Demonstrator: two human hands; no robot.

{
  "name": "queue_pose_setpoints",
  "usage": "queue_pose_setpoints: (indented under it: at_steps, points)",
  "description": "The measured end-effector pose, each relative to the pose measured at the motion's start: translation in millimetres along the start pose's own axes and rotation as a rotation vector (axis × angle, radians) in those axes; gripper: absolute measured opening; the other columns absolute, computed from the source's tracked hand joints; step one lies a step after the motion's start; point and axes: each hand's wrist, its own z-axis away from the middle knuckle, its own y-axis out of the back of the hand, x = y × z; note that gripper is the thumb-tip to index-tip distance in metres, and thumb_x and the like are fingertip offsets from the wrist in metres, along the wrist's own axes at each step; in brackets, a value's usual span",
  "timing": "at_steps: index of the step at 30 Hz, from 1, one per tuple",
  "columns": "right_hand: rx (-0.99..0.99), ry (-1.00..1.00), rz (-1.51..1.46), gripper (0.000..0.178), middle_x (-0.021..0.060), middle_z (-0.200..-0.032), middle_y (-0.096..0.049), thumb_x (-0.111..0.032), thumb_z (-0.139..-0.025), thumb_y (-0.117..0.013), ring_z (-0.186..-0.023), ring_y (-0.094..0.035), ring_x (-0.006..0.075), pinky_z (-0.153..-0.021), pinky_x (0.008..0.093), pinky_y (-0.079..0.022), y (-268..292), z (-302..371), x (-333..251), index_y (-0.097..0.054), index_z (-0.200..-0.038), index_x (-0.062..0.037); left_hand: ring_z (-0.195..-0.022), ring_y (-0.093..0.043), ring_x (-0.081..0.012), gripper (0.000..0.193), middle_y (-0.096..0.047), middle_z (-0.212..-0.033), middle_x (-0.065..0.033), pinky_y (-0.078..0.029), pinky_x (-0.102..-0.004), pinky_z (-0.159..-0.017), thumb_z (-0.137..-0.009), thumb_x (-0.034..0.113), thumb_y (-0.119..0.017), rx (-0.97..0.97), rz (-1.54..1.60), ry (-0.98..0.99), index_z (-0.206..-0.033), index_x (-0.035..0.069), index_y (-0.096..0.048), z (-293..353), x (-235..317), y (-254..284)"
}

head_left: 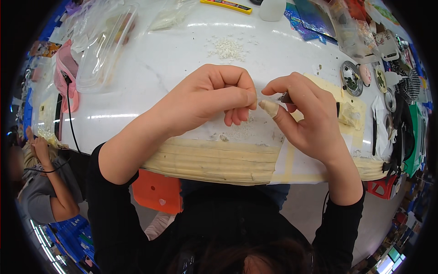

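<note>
Over the front of the white table (150, 102), my two hands come close together. My left hand (214, 93) is closed, thumb and forefinger pinching something too small to make out. Just to its right, my right hand (310, 116) curls around a small dark metal piece (285, 98), whose flat end shows between the fingers; the rest is hidden in the palm. Beige tape (269, 108) wraps the right thumb tip, which nearly meets the left fingertips. Fine white crumbs (242, 130) are scattered on the table beneath both hands.
A heap of small white bits (229, 48) lies beyond my hands. Tan tape (210, 160) covers the front edge. A clear plastic box (102, 57) and pink mesh item (67, 68) are at left. Round metal tins (351, 78) stand right; another person (50, 187) sits far left.
</note>
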Motion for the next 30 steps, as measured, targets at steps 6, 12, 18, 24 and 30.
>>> queue_pose_setpoints:
  at_steps: [6, 12, 18, 24, 30]
  points:
    - [0.014, -0.072, -0.191, 0.017, 0.006, -0.081, -0.061, 0.002, -0.076, -0.066, -0.061, -0.057, 0.0151, -0.055, 0.0268, -0.047, 1.3, -1.3, -3.7, -0.063, -0.092, -0.0034, -0.062, -0.057, -0.0079, 0.017, -0.06, -0.069, -0.0011, -0.045, -0.0231, -0.058, -0.093, 0.019, -0.058, 0.002, 0.106, 0.09, -0.082, 0.007, -0.06, 0.4, 2.3, -1.4]
    - [0.008, -0.097, -0.189, 0.015, 0.0056, -0.081, -0.061, 0.002, -0.077, -0.066, -0.061, -0.056, 0.0149, -0.055, 0.0261, -0.047, 1.0, -1.3, -5.0, -0.063, -0.091, -0.003, -0.063, -0.057, -0.0076, 0.017, -0.06, -0.07, -0.0005, -0.045, -0.023, -0.058, -0.093, 0.02, -0.058, 0.009, 0.096, 0.078, -0.082, 0.007, -0.06, 0.3, 0.5, -2.4]
    - [0.026, -0.085, -0.192, 0.014, 0.0057, -0.08, -0.061, 0.001, -0.077, -0.066, -0.061, -0.057, 0.0151, -0.056, 0.026, -0.047, -0.2, -1.4, -3.8, -0.063, -0.09, -0.0031, -0.069, -0.058, -0.0064, 0.016, -0.061, -0.075, 0.0, -0.046, -0.0222, -0.063, -0.095, 0.018, -0.058, 0.011, -0.024, 0.0, -0.084, 0.005, -0.06, 0.9, -0.8, 0.6]
    - [0.047, -0.084, -0.166, 0.013, 0.0052, -0.08, -0.061, 0.001, -0.078, -0.066, -0.061, -0.058, 0.0152, -0.056, 0.0261, -0.048, 1.3, -1.3, -4.0, -0.063, -0.09, -0.0035, -0.073, -0.055, -0.0052, 0.014, -0.06, -0.079, 0.0004, -0.046, -0.0216, -0.068, -0.096, 0.014, -0.059, 0.167, -0.382, -0.191, -0.088, 0.003, -0.06, -6.4, -9.4, 14.0]
    - [0.081, -0.085, -0.098, 0.011, 0.0041, -0.078, -0.061, -0.004, -0.08, -0.068, -0.061, -0.058, 0.0152, -0.055, 0.026, -0.048, -0.2, -1.9, -2.6, -0.063, -0.09, -0.0051, -0.069, -0.05, -0.0041, 0.012, -0.059, -0.076, 0.0026, -0.042, -0.0204, -0.064, -0.092, 0.011, -0.061, 0.238, -0.579, -0.27, -0.086, 0.001, -0.062, -6.1, -9.9, 12.3]
